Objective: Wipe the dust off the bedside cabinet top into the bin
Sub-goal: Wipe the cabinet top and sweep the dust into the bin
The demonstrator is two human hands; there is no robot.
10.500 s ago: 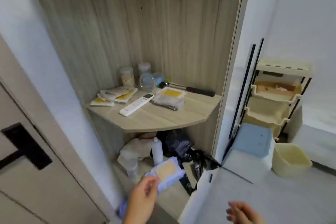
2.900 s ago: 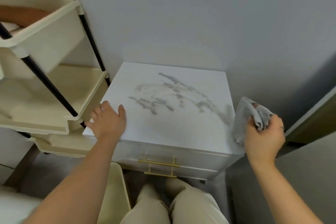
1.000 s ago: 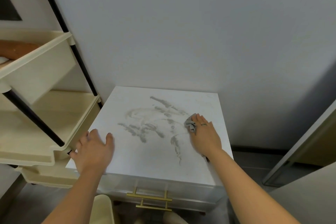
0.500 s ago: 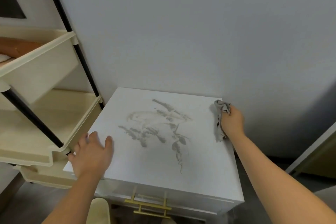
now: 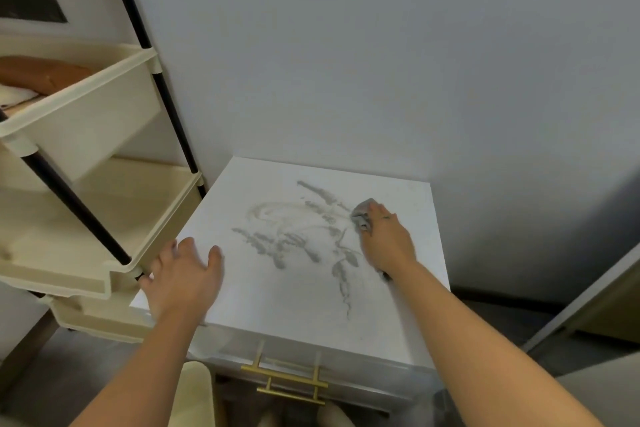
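A grey wall [image 5: 381, 62] and a cream rack [image 5: 86, 107] are seen behind and to the left of a white cabinet [image 5: 346, 362], which is fitted with gold handles [image 5: 287, 378]. Its top [image 5: 294, 298] is viewed from above. The rim of a cream bin [image 5: 195, 392] is glimpsed on the floor below the front left corner, just under the left forearm.

The job is judged to be barely begun. Grey dust [image 5: 277, 246] is smeared in streaks across the middle of the top, a thin trail is drawn down toward the front edge, and nothing can be seen to have reached the bin. The right-hand strip of the top appears clean; the centre and back are left to be done, and the dust is yet to be swept off the edge.

The left hand [image 5: 183, 281] is spread flat on the front left corner, fingers wide, nothing held. The right hand [image 5: 386, 241] is laid at the right edge of the smears, and a bunched grey cloth [image 5: 362, 215] is pressed to the top beneath its nearly straight fingers.
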